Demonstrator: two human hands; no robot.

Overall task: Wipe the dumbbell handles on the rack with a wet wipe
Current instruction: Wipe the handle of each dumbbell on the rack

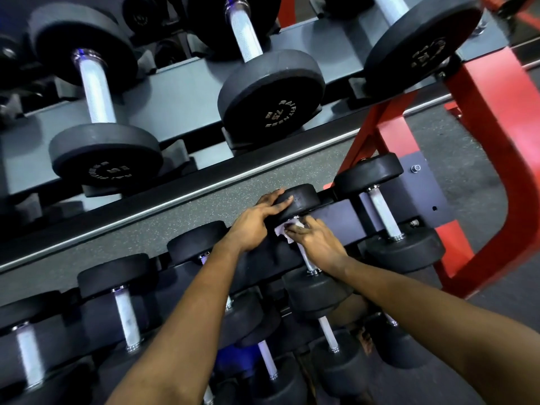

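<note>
1. Head view, nearest first: your two bare forearms reach in from the bottom edge over the lower tiers; small dumbbells (127, 317) lie there in a row, pale handles between black heads.
2. Your right hand (315, 238) is curled round the wet wipe (285, 228); it pinches the white wipe against the far end of one dumbbell's handle (305, 258), just under the far head (301, 200).
3. Your left hand (257, 220) rests on that far head; fingers straight and spread over the rubber, gripping nothing.
4. The neighbouring dumbbell (382, 211) sits just beside on the right, apart from both hands.
5. Farther off: speckled floor (175, 229) shows between the tiers; the grey upper shelf (181, 103) of the rack carries larger dumbbells (271, 100); the red frame (496, 127) stands at the right.
</note>
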